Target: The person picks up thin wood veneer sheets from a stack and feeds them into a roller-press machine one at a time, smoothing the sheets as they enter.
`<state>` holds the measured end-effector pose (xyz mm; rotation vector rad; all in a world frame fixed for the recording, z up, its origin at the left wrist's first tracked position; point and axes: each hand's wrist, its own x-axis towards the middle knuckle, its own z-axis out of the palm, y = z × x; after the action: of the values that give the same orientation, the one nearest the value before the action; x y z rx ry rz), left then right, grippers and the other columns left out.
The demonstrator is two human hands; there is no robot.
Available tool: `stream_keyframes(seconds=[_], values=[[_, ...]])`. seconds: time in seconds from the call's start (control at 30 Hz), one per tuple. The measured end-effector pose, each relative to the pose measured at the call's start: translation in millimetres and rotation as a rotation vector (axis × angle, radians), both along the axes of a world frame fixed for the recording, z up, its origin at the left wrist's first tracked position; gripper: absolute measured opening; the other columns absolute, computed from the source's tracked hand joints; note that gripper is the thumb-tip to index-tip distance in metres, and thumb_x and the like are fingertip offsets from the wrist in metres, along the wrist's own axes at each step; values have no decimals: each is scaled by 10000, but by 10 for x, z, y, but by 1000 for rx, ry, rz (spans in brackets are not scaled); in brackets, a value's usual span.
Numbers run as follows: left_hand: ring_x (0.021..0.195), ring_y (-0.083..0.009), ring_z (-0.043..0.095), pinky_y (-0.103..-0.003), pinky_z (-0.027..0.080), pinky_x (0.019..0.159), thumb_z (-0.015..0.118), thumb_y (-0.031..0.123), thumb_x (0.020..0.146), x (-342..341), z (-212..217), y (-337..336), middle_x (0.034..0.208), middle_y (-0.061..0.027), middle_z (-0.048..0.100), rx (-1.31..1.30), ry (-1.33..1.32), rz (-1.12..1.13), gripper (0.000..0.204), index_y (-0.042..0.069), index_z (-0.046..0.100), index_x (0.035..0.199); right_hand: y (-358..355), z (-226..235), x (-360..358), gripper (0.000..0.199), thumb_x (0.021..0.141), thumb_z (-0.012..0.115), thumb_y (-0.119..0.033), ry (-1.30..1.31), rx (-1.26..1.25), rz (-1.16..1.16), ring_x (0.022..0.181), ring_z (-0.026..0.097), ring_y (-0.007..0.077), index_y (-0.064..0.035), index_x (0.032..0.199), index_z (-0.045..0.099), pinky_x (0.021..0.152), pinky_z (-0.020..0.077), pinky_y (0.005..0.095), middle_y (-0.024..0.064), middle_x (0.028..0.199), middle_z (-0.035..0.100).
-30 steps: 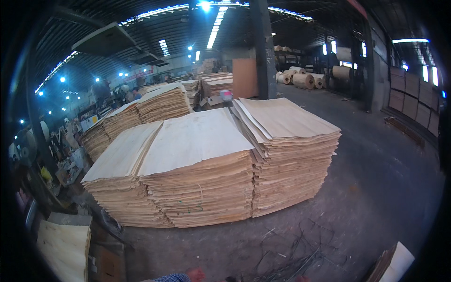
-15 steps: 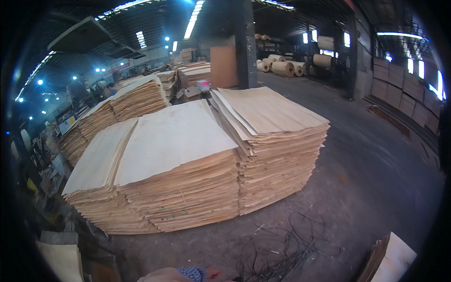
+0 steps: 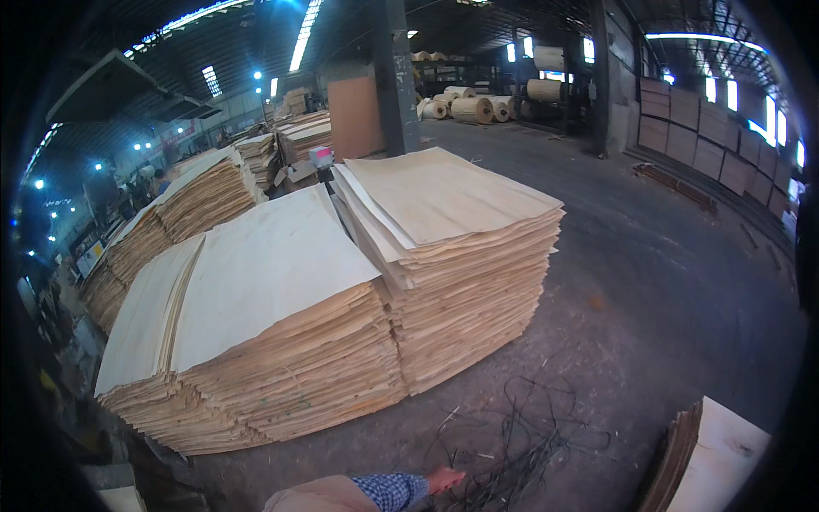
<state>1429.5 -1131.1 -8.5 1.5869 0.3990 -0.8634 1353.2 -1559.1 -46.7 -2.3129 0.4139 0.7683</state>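
My right hand [image 3: 444, 480] shows small at the lower edge, stretched out from a blue checked sleeve [image 3: 394, 490]. Its fingers look apart, with nothing seen in them. Beige clothing [image 3: 324, 497] covers the part beside the sleeve. In the picture, the hand overlaps the edge of a tangle of dark thin straps or wires [image 3: 533, 444] on the floor; touching cannot be made out. My left hand is out of view. Ahead stands a large stack of thin wood veneer sheets [image 3: 281, 384], and against its right side a taller veneer stack [image 3: 478, 282].
Another sheet stack [image 3: 725, 456] rises at the lower right. Behind are more veneer piles [image 3: 200, 200], a dark pillar [image 3: 395, 85], an upright brown board [image 3: 354, 118] and pale rolls [image 3: 472, 110]. Concrete floor [image 3: 657, 282] runs along the right, towards stacked panels [image 3: 708, 136] by the wall.
The view has turned to the right, so the stacks sit further left. My right hand and its checked sleeve have come further into view at the lower edge.
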Motion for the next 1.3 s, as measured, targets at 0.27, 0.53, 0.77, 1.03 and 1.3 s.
stream_keyframes(seconds=[0.27,0.53,0.77,1.03,1.3], values=[[648,-166,554,-334,454,554,546,552,897,-929,-738,549,803,-49,583,317,445,10,466,114,613,1042,-896,-335,312,334,841,583,-348,65,35,103,919,620,252,-137,1092,647,719,503,457,89,1032,654],[808,-200,561,-352,460,686,540,541,902,-1093,150,-817,981,-78,569,171,403,202,506,114,542,1174,-2085,-749,-585,346,827,600,-361,255,99,412,954,630,258,-134,1082,656,728,511,457,96,1062,656],[948,-229,568,-368,466,801,535,531,908,-133,869,-1912,1137,-104,557,94,421,-98,568,113,481,1288,-2728,-924,-492,284,765,627,-364,-144,44,744,786,671,282,-141,928,693,640,531,432,74,830,694],[1115,-271,567,-390,468,931,533,507,915,956,854,-2777,1322,-135,532,2,425,-124,653,107,404,1415,-3422,-364,1409,183,818,603,-172,170,339,-513,643,650,137,-33,906,683,560,524,305,70,770,689],[1063,-297,591,-435,501,854,533,452,928,2244,-184,-3301,1238,-148,583,-42,652,-4,535,71,498,1303,-3907,-334,2204,276,856,560,-318,171,279,-348,664,658,159,-75,825,685,620,529,331,58,745,681]])
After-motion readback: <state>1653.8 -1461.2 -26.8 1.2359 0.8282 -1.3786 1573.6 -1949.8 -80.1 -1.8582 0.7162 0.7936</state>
